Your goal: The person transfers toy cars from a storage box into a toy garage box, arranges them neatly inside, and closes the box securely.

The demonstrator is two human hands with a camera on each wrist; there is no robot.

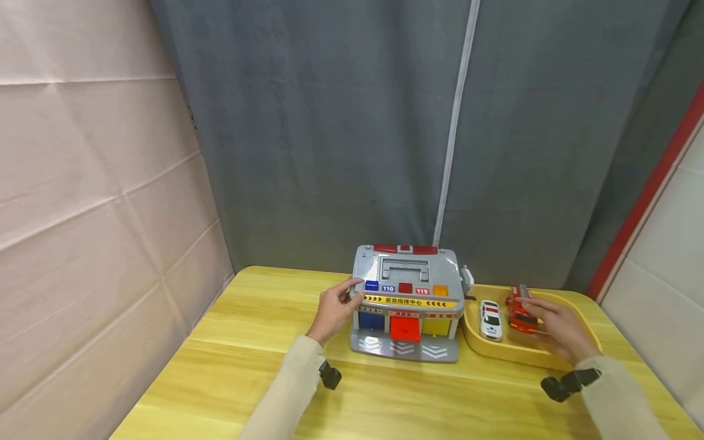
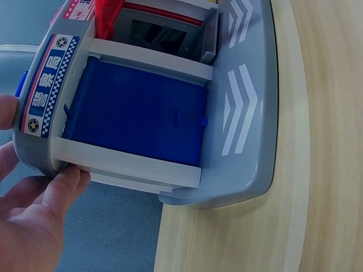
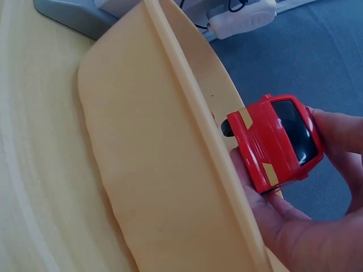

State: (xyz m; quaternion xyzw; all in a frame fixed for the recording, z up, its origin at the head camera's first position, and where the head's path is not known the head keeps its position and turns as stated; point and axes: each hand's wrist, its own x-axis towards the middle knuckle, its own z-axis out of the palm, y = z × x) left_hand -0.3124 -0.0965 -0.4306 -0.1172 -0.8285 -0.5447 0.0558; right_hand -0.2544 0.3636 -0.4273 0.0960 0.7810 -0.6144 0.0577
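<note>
A grey toy rescue station (image 1: 404,299) stands on the table with blue, red and yellow garage doors. My left hand (image 1: 335,308) grips its left roof corner, with fingers (image 2: 65,187) round the edge beside the blue door (image 2: 136,110). The red door (image 1: 405,329) is raised outward; the blue and yellow doors are down. My right hand (image 1: 558,330) holds a red toy fire truck (image 3: 275,144) between thumb and fingers, at the rim of a yellow tray (image 3: 153,141). A white toy police car (image 1: 491,320) lies in the tray, left of the fire truck.
The tray stands close to the station's right side, where a white piece (image 1: 467,280) sticks out. A grey curtain (image 1: 330,153) hangs behind the wooden table (image 1: 264,324). Pale cloth walls (image 1: 110,214) flank it.
</note>
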